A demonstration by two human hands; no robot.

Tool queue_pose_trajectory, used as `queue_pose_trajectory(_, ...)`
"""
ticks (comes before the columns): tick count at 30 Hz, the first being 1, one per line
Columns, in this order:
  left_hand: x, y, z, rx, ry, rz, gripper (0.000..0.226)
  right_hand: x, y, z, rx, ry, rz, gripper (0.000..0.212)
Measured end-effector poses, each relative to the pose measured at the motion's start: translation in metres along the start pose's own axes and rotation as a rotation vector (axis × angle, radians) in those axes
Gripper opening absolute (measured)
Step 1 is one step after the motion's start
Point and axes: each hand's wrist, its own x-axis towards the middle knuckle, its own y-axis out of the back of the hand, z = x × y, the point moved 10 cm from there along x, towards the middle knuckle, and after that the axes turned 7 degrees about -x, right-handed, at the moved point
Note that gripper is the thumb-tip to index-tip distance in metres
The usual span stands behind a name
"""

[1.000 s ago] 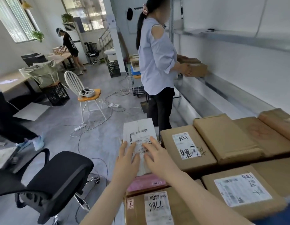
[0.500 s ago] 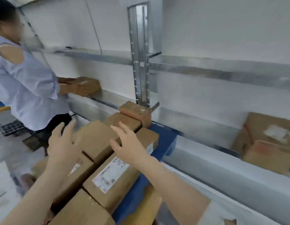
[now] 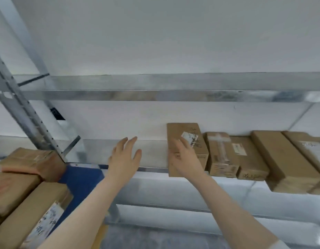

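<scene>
A: Presently reaching up to the metal shelf [image 3: 152, 151] at mid-frame. Noting the right hand [image 3: 187, 159], fingers spread and relaxed, lying across the front of the cardboard box [image 3: 184, 130], centre-right of the frame; gripping nothing.

B: Touching the box, or hovering short of it?

A: Unable to tell from this angle. Recording the left hand [image 3: 124, 157] likewise spread, holding nothing, hanging over the bare stretch of shelf just left of the box.

B: Placing of the box?

A: Lying flat at the left end of a row of boxes [image 3: 250, 159], label upward. Judging by that row: packing side by side to save room, keeping labels readable. Holding the hands wide apart, probably for taking the box by both sides.

B: Anything else worth entering?

A: Logging more cartons [image 3: 30, 203] stacked at lower left beside a blue surface [image 3: 82, 178], close under the shelf, likely for short reaches.
</scene>
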Motion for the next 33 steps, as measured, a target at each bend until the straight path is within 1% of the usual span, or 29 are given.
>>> queue_pose_trajectory(3,0.028,-0.058,0.034,-0.047,-0.014,-0.07,0.049,0.027,0.031,0.066,-0.037,-0.063,0.055,0.047)
queue_pose_trajectory(6,0.041,-0.116,0.045,-0.121,0.017,-0.149,0.05,0.051,0.034,0.117,-0.044,-0.108,0.004,0.049)
queue_pose_trajectory(8,0.046,-0.144,0.047,-0.223,0.051,-0.197,0.052,0.063,0.023,0.134,-0.044,-0.11,-0.062,0.05)
queue_pose_trajectory(10,0.059,-0.164,0.051,-0.269,0.037,-0.228,0.054,0.074,0.007,0.142,-0.036,-0.094,-0.139,0.051)
queue_pose_trajectory(13,0.085,-0.19,0.047,-0.215,0.036,-0.318,0.058,0.083,-0.017,0.154,0.01,-0.112,-0.243,0.054)
queue_pose_trajectory(15,0.092,-0.204,0.039,-0.164,0.021,-0.359,0.059,0.083,-0.024,0.159,0.048,-0.098,-0.246,0.056)
queue_pose_trajectory(18,0.095,-0.206,0.034,-0.154,-0.028,-0.285,0.056,0.083,-0.024,0.163,0.078,-0.074,-0.227,0.056)
queue_pose_trajectory(22,0.093,-0.202,0.034,-0.171,-0.061,-0.195,0.051,0.082,-0.02,0.158,0.024,-0.036,-0.192,0.056)
queue_pose_trajectory(26,0.085,-0.192,0.028,-0.158,-0.041,-0.149,0.051,0.075,-0.019,0.141,0.033,0.006,-0.183,0.054)
queue_pose_trajectory(29,0.072,-0.159,0.019,-0.123,-0.024,-0.075,0.052,0.071,-0.024,0.108,0.052,0.086,-0.178,0.053)
queue_pose_trajectory(33,0.039,-0.08,-0.009,-0.049,0.035,0.076,0.055,0.067,-0.046,0.033,0.091,0.212,-0.195,0.051)
